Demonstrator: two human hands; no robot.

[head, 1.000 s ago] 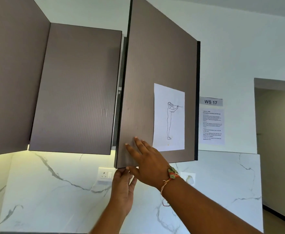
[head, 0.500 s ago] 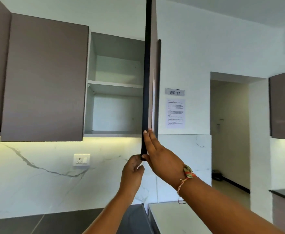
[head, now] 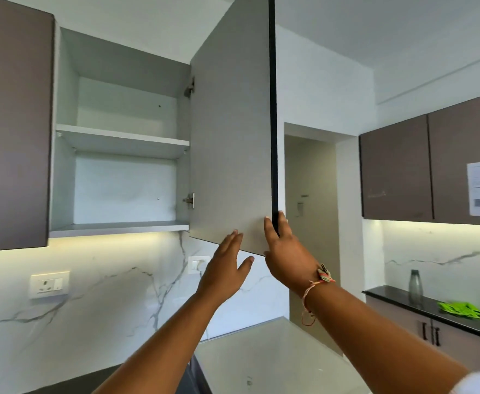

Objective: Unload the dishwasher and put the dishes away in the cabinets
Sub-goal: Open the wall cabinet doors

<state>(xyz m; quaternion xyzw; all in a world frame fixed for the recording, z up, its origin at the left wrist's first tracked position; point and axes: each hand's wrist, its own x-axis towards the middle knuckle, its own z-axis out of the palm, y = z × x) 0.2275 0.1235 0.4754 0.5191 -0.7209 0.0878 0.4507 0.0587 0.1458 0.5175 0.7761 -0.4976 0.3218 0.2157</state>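
An upper wall cabinet (head: pixel 119 143) stands wide open, its two grey shelves bare. Its door (head: pixel 233 137) is swung far out to the right, showing the grey inner face. My right hand (head: pixel 284 251) grips the door's lower free corner, thumb on the inner face and fingers round the dark edge. My left hand (head: pixel 224 268) is just below the door's bottom edge, fingers straight, fingertips touching the inner face. No dishes are in view.
Closed brown cabinet doors (head: pixel 11 123) hang to the left. A marble backsplash carries a wall socket (head: pixel 50 284). A white appliance top (head: pixel 275 356) lies below. At the right, a dark counter (head: pixel 432 305) holds a grey bottle (head: pixel 415 287) and green items (head: pixel 460 309). A doorway (head: pixel 310 223) opens behind.
The door has swung from nearly closed to fully open, exposing the bare shelves. My left hand let go of the bottom edge and opened; my right hand moved onto the door's free edge.
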